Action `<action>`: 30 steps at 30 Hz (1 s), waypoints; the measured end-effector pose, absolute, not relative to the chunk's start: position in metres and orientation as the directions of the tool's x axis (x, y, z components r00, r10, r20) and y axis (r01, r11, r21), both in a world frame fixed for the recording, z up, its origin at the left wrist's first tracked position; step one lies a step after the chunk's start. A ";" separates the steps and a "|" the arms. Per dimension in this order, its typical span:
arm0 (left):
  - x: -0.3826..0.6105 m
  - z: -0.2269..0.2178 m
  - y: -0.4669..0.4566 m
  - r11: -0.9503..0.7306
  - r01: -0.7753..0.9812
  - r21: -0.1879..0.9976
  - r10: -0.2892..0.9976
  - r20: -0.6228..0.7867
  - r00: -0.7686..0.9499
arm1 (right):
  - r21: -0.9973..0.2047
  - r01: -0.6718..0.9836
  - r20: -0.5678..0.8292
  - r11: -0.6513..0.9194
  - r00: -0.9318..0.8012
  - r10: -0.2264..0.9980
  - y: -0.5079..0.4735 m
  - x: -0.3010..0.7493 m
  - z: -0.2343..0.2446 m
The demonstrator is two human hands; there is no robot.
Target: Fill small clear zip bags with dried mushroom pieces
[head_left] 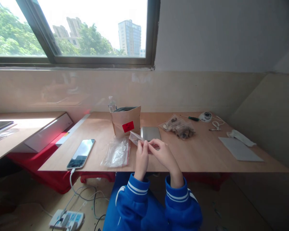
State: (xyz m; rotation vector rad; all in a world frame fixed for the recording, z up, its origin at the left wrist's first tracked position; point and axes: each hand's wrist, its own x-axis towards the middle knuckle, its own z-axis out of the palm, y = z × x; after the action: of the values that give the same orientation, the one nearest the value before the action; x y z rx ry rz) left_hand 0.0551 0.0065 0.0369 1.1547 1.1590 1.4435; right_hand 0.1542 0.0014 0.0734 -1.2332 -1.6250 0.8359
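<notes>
Nothing can be read: the red label [128, 126] on the brown paper bag [118, 123], just beyond and left of the fingers [141, 147], bears only dark marks too small to make out.

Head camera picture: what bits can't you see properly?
All head view.
- Small clear plastic bag, pinched by left hand and right hand: contents too small, partly covered by fingers.
- Red label on brown paper bag: writing too small.
- Clear plastic bottle: lower part hidden behind the paper bag.
- Flat silver metal case: near edge hidden by the hands.
- Dark flat device on the left desk: cut off by the left edge.
</notes>
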 end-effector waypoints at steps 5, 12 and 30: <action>0.050 0.036 -0.005 -0.135 0.015 0.991 0.977 0.135 -0.163 | -0.927 0.256 0.240 0.273 -0.153 0.959 -0.008 0.154 0.071; 0.057 0.033 -0.010 -0.215 0.035 0.976 0.968 0.218 -0.127 | -0.925 0.260 0.253 0.277 -0.121 0.960 -0.016 0.164 0.076; 0.051 0.007 -0.009 -0.209 -0.343 0.916 0.967 0.140 -0.215 | -0.917 0.199 0.395 0.346 0.572 0.719 -0.008 0.160 0.077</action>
State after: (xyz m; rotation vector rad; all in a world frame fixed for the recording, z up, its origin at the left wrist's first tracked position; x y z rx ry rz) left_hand 0.0512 -0.0094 0.0068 0.9549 0.9641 1.6312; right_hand 0.1596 -0.0084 0.0773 -1.2042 -0.9437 0.4125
